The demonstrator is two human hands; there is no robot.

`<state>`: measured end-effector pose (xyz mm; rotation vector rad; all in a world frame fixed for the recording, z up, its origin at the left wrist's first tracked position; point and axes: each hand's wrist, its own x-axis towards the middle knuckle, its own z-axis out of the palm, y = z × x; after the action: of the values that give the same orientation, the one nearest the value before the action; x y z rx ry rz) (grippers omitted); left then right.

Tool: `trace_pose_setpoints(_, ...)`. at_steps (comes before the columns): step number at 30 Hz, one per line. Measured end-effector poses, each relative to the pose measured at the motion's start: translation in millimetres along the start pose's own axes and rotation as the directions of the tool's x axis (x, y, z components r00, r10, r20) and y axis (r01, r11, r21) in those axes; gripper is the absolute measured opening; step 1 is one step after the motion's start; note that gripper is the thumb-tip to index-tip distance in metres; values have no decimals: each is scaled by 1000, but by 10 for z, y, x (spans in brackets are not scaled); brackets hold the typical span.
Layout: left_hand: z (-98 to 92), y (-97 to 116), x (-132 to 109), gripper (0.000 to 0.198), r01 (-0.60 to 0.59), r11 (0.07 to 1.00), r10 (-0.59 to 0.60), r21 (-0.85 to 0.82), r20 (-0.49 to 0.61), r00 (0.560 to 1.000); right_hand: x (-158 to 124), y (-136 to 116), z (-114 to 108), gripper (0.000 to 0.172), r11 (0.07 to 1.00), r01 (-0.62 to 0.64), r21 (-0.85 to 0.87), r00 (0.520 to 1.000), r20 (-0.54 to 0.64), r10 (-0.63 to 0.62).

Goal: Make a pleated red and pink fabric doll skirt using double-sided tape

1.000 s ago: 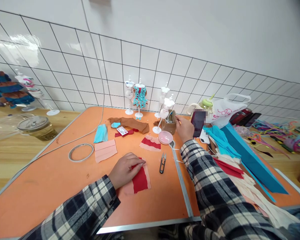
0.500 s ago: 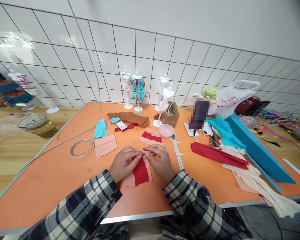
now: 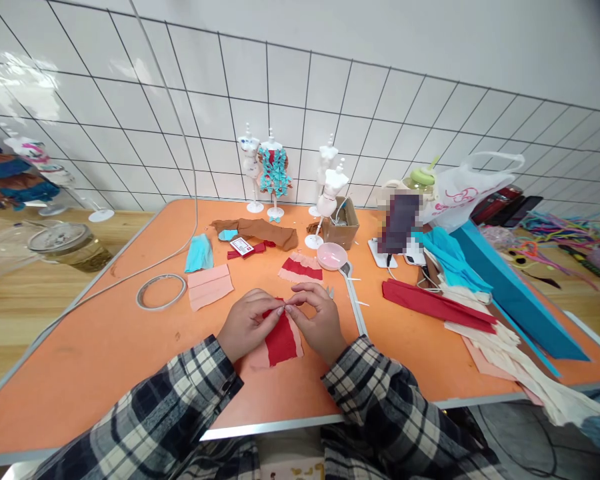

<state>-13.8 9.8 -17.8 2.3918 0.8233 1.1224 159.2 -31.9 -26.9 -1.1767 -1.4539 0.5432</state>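
Observation:
Between my hands hangs a piece of red and pink crepe paper (image 3: 283,341), a red middle with pink ragged borders. My left hand (image 3: 250,323) pinches its upper edge between thumb and forefinger. Fingertip to fingertip with it, my right hand (image 3: 320,323) pinches the same edge, its other fingers curled. A similar red and pink piece (image 3: 303,268) lies just beyond. To the left are a folded pink piece (image 3: 211,287) and a light blue piece (image 3: 199,254). The tips of small scissors (image 3: 330,292) show beside my right hand.
A roll of tape (image 3: 161,292) lies at left under a hanging cable (image 3: 194,167). Behind stand several small white mannequins (image 3: 332,183), one in a blue ruffled dress (image 3: 275,172). A pink bowl (image 3: 332,256), a cardboard box (image 3: 344,230) and a red crepe strip (image 3: 437,305) are to the right.
My fingertips have come closer together at the paper's upper edge, and the right fingers have shifted slightly. The whole view has tilted a little; the table things stay put.

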Motion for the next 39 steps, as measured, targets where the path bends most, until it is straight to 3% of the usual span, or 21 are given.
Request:
trace_pose_setpoints(7,41,49,-15,14,52,999,-52,2,-35,998,-22,-30,18,7,990,119,-77,991,-53,-123)
trace_pose_setpoints(16,15,15,-10,13,-53,996,54,65,-6,999,-21,-26,-15,7,996,92,-14,992,92,-91)
trace_pose_setpoints(19,16,13,-13,15,-29,997,29,72,-4,1000,-38,-15,-4,9,997,79,-15,988,133,-76)
trace_pose_setpoints(27,28,27,-16,21,104,992,-105,78,14,994,-19,-6,-15,7,996,44,-81,999,8,-44)
trace_pose_setpoints(31,-30,-77,12,22,110,980,-131,168,124,984,49,66,-141,9,994,22,-110,1000,8,-22)
trace_pose_setpoints(39,-20,-116,10,19,-13,966,-95,260,398,912,44,332,-293,11,977,63,-205,958,286,-1)
